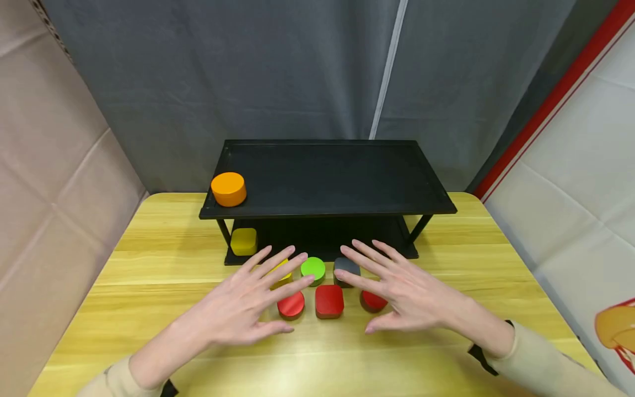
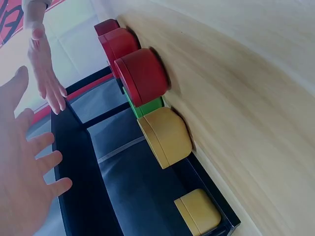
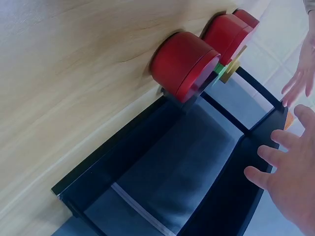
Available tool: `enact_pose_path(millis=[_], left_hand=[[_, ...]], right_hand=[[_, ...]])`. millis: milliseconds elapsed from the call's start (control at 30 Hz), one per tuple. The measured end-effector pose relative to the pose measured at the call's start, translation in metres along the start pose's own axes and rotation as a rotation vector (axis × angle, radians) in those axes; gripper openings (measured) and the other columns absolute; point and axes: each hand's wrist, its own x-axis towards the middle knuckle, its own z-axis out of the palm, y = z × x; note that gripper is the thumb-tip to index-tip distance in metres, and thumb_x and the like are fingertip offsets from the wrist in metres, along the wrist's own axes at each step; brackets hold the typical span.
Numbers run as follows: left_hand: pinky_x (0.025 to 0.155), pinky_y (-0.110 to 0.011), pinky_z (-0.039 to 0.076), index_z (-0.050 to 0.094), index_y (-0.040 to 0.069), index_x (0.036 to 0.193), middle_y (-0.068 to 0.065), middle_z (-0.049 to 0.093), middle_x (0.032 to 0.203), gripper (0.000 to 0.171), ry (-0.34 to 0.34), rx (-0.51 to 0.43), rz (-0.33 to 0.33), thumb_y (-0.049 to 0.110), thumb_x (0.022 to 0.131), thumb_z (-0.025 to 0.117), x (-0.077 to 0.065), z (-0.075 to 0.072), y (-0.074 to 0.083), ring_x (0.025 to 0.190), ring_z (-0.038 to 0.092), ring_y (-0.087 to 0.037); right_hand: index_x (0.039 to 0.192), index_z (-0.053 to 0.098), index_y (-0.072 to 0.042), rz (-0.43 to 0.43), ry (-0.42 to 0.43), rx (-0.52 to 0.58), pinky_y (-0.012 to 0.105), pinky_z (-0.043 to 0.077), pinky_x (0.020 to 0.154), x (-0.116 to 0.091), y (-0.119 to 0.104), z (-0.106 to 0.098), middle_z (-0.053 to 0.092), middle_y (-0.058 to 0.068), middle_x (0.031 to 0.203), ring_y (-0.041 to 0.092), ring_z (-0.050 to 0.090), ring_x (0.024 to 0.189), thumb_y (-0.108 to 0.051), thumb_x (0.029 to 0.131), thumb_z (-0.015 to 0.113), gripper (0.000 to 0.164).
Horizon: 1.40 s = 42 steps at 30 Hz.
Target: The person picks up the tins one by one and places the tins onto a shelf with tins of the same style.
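Observation:
Both hands hover over the blocks with fingers spread, holding nothing. My left hand [image 1: 245, 303] is above a round red block [image 1: 290, 305] and partly hides a yellow block [image 1: 283, 274]. My right hand [image 1: 404, 289] partly covers a dark grey block [image 1: 346, 271] and a second round red block [image 1: 373, 301]. Between the hands lie a square red block [image 1: 329, 301] and a round green block [image 1: 313, 269]. The left wrist view shows the left hand [image 2: 24, 162] well above the table, level with the upper shelf; the right hand [image 3: 290, 167] appears likewise in the right wrist view.
A black two-tier shelf [image 1: 327, 176] stands behind the blocks on the wooden table [image 1: 149, 275]. An orange round block [image 1: 229, 189] sits at its upper left, a yellow square block [image 1: 243, 242] at its lower left. A grey curtain [image 1: 248, 71] hangs behind.

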Motion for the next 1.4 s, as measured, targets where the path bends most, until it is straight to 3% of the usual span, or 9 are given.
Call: enact_pose_path(millis=[100, 267, 533, 833, 1000, 1233, 1400], left_hand=[[0.128, -0.054, 0.025, 0.029, 0.032, 0.163, 0.000, 0.016, 0.175, 0.076, 0.027, 0.002, 0.000, 0.068, 0.099, 0.048, 0.003, 0.000, -0.001, 0.159, 0.025, -0.030], [0.126, -0.053, 0.031, 0.031, 0.032, 0.163, -0.001, 0.022, 0.173, 0.078, 0.084, -0.016, -0.026, 0.065, 0.097, 0.056, 0.010, -0.004, -0.003, 0.157, 0.030, -0.029], [0.126, -0.051, 0.032, 0.039, 0.026, 0.160, -0.003, 0.032, 0.170, 0.071, 0.210, -0.047, -0.048, 0.061, 0.100, 0.052, 0.021, -0.010, -0.005, 0.155, 0.035, -0.029], [0.123, -0.054, 0.036, 0.044, 0.021, 0.158, -0.005, 0.037, 0.167, 0.069, 0.338, -0.093, -0.084, 0.061, 0.102, 0.049, 0.031, -0.015, -0.008, 0.151, 0.040, -0.031], [0.126, -0.050, 0.032, 0.046, 0.020, 0.157, -0.007, 0.042, 0.165, 0.069, 0.379, -0.126, -0.123, 0.060, 0.101, 0.053, 0.032, -0.018, -0.010, 0.151, 0.041, -0.031], [0.129, -0.045, 0.029, 0.050, 0.015, 0.154, -0.011, 0.048, 0.159, 0.067, 0.450, -0.138, -0.162, 0.060, 0.104, 0.045, 0.030, -0.019, -0.014, 0.149, 0.043, -0.031], [0.127, -0.041, 0.031, 0.050, 0.015, 0.154, -0.011, 0.051, 0.157, 0.066, 0.515, -0.146, -0.192, 0.058, 0.104, 0.046, 0.027, -0.019, -0.017, 0.145, 0.046, -0.032]], right_hand=[[0.166, 0.021, -0.029, 0.017, 0.004, 0.006, 0.045, 0.002, 0.134, 0.000, -0.001, 0.001, 0.016, 0.008, 0.175, 0.033, 0.017, 0.161, -0.081, 0.088, 0.052, 0.099], [0.166, 0.022, -0.029, 0.051, 0.019, 0.033, 0.054, 0.022, 0.127, -0.001, -0.001, 0.002, 0.016, 0.007, 0.175, 0.031, 0.019, 0.161, -0.079, 0.087, 0.056, 0.099], [0.166, 0.021, -0.029, 0.099, 0.061, 0.082, 0.046, 0.020, 0.129, -0.002, -0.001, 0.006, 0.015, 0.001, 0.175, 0.028, 0.026, 0.159, -0.075, 0.089, 0.059, 0.098], [0.166, 0.020, -0.033, 0.198, 0.038, 0.166, 0.057, 0.032, 0.124, -0.004, 0.000, 0.008, 0.020, 0.000, 0.174, 0.024, 0.028, 0.158, -0.072, 0.089, 0.062, 0.096], [0.165, 0.022, -0.035, 0.246, 0.051, 0.207, 0.058, 0.039, 0.120, -0.006, 0.001, 0.008, 0.024, -0.003, 0.172, 0.024, 0.034, 0.154, -0.071, 0.088, 0.064, 0.094], [0.165, 0.023, -0.034, 0.281, 0.056, 0.215, 0.053, 0.046, 0.115, -0.009, 0.001, 0.011, 0.028, -0.005, 0.170, 0.020, 0.039, 0.151, -0.071, 0.088, 0.064, 0.094], [0.164, 0.024, -0.034, 0.310, 0.071, 0.232, 0.051, 0.048, 0.114, -0.012, 0.002, 0.013, 0.032, -0.007, 0.168, 0.017, 0.042, 0.149, -0.067, 0.089, 0.067, 0.092]])
